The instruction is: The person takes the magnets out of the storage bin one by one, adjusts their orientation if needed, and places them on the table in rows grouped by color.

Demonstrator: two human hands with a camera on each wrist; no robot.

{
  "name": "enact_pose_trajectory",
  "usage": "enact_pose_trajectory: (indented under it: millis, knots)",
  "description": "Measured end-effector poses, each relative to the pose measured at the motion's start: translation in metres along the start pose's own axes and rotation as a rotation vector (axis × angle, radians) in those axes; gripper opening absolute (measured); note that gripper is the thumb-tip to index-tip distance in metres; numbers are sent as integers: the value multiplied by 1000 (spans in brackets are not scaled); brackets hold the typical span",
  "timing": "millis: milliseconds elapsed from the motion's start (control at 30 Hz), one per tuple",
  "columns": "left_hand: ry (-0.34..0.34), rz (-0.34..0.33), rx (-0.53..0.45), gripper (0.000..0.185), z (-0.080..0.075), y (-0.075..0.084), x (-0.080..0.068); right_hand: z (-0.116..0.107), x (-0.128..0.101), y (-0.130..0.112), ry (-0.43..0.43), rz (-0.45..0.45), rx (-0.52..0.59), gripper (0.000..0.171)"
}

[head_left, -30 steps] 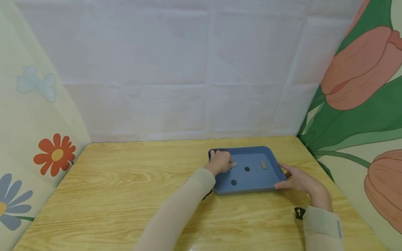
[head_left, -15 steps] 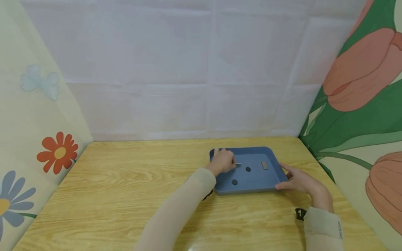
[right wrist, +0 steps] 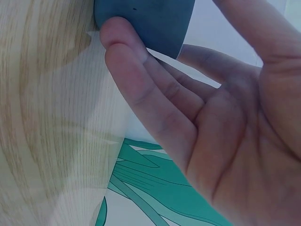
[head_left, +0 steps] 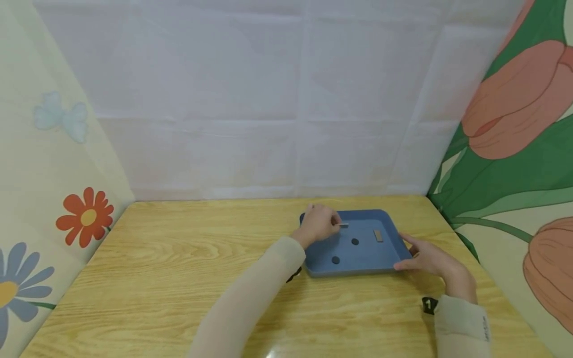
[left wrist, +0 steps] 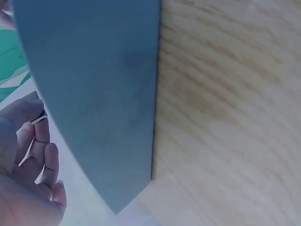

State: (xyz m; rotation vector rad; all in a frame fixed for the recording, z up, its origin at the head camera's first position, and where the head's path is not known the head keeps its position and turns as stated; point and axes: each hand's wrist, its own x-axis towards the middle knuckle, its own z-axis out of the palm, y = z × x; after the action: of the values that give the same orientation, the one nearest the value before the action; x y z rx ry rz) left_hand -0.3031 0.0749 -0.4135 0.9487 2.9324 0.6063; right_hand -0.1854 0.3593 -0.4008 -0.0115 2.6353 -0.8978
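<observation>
My left hand [head_left: 320,222] is over the far left part of a blue tray [head_left: 367,261], pinching a small flat rectangular piece [head_left: 343,225] between thumb and fingertips. In the left wrist view that piece [left wrist: 39,118] shows a pale edge and a dark side, beyond the tray's outer wall [left wrist: 103,103]. My right hand [head_left: 425,256] holds the tray at its near right corner, thumb at the front and fingers along the right side. The right wrist view has the fingertips [right wrist: 117,35] against the tray's wall [right wrist: 150,23].
On the tray floor lie two small dark round discs [head_left: 355,241] and a grey-brown rectangular piece [head_left: 378,235]. The tray sits on a wood-grain table [head_left: 179,268]. A white cloth [head_left: 215,99] hangs behind, and flower-printed panels [head_left: 519,199] stand at both sides.
My left hand has lifted and moved slightly away from me and to the right, with the pinched piece turned edge-on. My right hand stays at the tray corner.
</observation>
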Motion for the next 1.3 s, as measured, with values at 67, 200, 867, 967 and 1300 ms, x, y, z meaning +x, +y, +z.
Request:
enact_pose_trajectory:
  millis: [67,200,867,967,1300]
  knots:
    - [3,-4,-8,16,-2,-1,0,0,0,0,-2,0,2,110]
    - [15,-4,-25,15,-5,-5,1,0,0,0,-6,2,2,110]
    - [136,38,-106,11,-37,-46,-22,-1,-1,2,-14,6,-18,111]
    - [159,49,-104,9,-43,-54,-27,-1,-1,3,-18,12,-7,111]
    - [179,21,-125,8,-61,-80,-48,-3,1,8,-44,15,-4,110]
